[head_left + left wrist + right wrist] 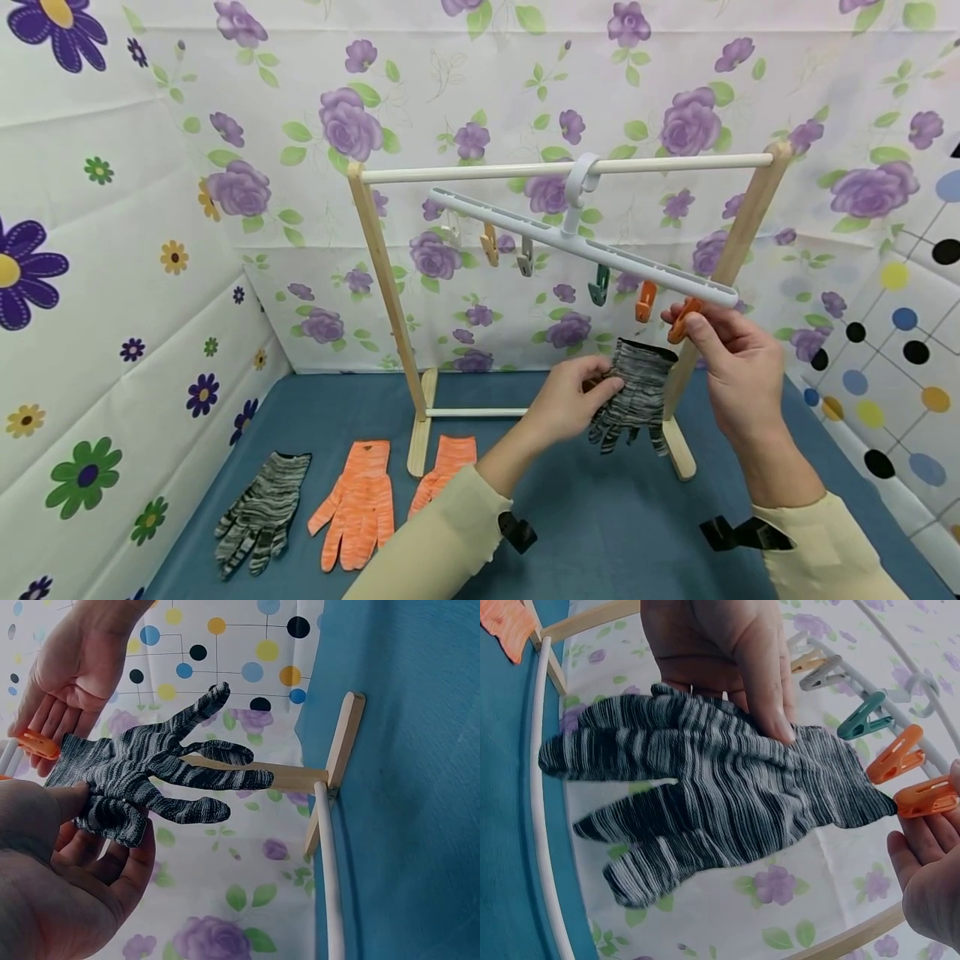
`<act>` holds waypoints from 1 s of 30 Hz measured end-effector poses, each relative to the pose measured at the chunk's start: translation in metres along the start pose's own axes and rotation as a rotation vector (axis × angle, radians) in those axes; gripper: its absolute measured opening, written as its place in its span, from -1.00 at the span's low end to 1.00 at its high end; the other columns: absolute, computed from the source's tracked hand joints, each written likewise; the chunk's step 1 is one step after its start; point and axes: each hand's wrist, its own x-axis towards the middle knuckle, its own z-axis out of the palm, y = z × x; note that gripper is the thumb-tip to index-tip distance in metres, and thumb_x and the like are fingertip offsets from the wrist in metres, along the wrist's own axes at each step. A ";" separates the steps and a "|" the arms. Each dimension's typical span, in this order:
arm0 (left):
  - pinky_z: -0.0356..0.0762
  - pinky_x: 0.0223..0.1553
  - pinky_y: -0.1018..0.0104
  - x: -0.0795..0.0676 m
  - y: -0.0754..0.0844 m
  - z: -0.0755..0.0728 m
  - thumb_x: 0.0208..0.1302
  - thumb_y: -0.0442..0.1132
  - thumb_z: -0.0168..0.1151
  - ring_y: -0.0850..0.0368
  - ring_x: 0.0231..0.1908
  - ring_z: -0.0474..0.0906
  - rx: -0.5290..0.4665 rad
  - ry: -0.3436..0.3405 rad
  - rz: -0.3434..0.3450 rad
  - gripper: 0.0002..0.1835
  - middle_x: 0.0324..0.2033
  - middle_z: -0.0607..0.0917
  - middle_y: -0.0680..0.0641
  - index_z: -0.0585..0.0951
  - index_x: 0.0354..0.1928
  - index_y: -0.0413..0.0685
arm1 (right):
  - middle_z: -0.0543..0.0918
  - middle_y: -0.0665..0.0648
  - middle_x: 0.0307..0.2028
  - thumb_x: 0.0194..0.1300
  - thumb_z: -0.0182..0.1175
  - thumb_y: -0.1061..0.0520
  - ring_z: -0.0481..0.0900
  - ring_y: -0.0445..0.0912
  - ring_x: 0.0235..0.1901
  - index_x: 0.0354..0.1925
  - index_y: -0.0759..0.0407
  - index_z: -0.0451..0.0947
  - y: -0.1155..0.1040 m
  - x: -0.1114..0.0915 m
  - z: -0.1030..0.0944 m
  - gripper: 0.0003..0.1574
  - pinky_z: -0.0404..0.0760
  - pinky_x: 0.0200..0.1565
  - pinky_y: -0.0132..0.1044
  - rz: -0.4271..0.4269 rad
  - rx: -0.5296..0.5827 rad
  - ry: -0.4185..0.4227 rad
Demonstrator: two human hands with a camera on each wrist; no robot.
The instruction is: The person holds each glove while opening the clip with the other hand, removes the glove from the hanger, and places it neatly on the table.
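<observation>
A black-and-grey striped knit glove (637,375) hangs fingers down, its cuff at the top. My left hand (568,398) grips it near the cuff, thumb on one face and fingers behind. At the right end of the white clip hanger (510,221), my right hand (738,371) pinches an orange clothespin (926,796) between thumb and fingers. One corner of the cuff meets the tip of this clothespin in the right wrist view. Beside it hang another orange clothespin (897,754) and a green clothespin (865,716), both holding nothing.
The hanger hooks over the white bar (465,173) of a wooden stand (390,292) and slopes down rightward. Farther left are beige, grey and white clothespins. On the blue table (585,533) lie a striped glove (262,508) and two orange gloves (360,500). Patterned cloth walls surround the table.
</observation>
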 end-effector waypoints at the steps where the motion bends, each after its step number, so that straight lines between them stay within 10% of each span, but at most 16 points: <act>1: 0.38 -0.41 0.40 -0.001 -0.001 -0.001 0.65 -0.13 0.19 0.26 -0.49 0.41 -0.001 -0.001 -0.004 -0.81 -0.45 0.58 0.09 0.66 0.01 -0.08 | 0.80 0.27 -0.06 0.54 0.26 0.25 0.78 0.03 -0.06 0.19 0.54 0.62 0.000 0.000 0.000 -0.60 0.60 0.20 -0.29 -0.002 0.000 -0.002; 30: 0.49 -0.27 0.32 -0.035 -0.008 -0.023 0.64 -0.09 0.20 0.21 -0.36 0.53 -0.059 0.024 -0.129 -0.74 -0.25 0.72 0.08 0.69 0.13 -0.07 | 0.74 0.32 0.10 0.55 0.21 0.35 0.72 0.05 0.06 0.33 0.48 0.53 -0.003 0.002 -0.001 -0.54 0.57 0.24 -0.31 -0.047 0.041 -0.016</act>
